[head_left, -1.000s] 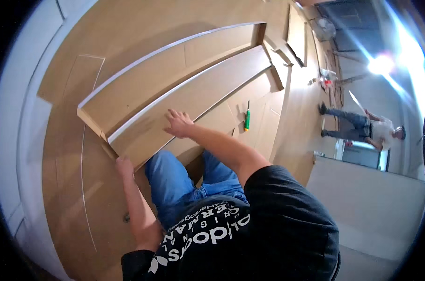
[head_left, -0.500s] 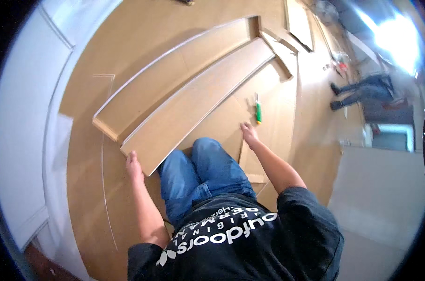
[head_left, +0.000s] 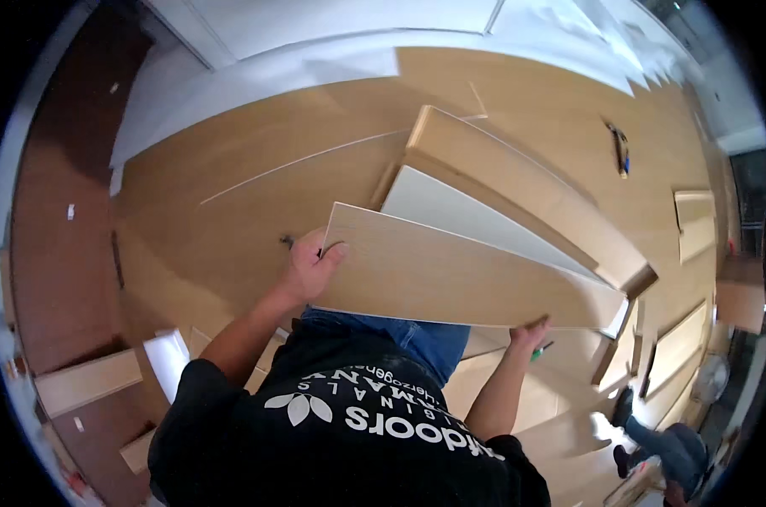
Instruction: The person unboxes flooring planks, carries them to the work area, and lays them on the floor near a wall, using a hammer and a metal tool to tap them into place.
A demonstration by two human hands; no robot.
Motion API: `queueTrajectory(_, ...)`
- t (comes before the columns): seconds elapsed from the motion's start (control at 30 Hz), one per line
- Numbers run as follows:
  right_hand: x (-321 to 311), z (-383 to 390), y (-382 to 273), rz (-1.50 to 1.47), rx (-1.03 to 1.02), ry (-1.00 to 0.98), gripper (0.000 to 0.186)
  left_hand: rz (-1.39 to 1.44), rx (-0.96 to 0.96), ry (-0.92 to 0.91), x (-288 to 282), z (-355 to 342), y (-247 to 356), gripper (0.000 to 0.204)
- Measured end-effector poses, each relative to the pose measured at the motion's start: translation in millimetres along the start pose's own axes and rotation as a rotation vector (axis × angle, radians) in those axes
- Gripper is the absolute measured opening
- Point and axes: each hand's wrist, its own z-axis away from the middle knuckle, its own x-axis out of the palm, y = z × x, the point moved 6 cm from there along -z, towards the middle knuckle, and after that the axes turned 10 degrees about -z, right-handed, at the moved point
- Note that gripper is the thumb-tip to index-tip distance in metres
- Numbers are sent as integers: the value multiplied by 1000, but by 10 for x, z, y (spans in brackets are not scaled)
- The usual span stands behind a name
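Note:
My left hand (head_left: 310,269) grips the left end of a long light wood-grain board (head_left: 457,264), thumb on top. My right hand (head_left: 528,331) is closed on the same board's near edge, toward its right end. The board is tilted above my lap. Just behind it shows a white panel (head_left: 431,203), beside a long open cardboard tray (head_left: 523,182). A green-handled tool (head_left: 542,350) lies just right of my right hand, partly hidden.
A dark hand tool (head_left: 619,149) lies on the cardboard-covered floor (head_left: 231,152). Flat cartons (head_left: 675,346) and boxes (head_left: 738,292) line the right side. A co-worker's legs (head_left: 672,452) are at lower right. A pale wall (head_left: 349,21) runs along the top.
My view has swung left. The board is lifted and angled away from the tray, uncovering a white panel. My right hand has moved from the floor onto the board's edge.

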Motion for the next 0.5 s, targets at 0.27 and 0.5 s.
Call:
queueTrajectory(0.27,846,1225,-205,-290,-18,-357,64,-250,473,479,-981,485,114,22)
queueTrajectory(0.5,2219,2650,-456,-289,-390,-779,85,-592,71,407,-1344,764,-648,56)
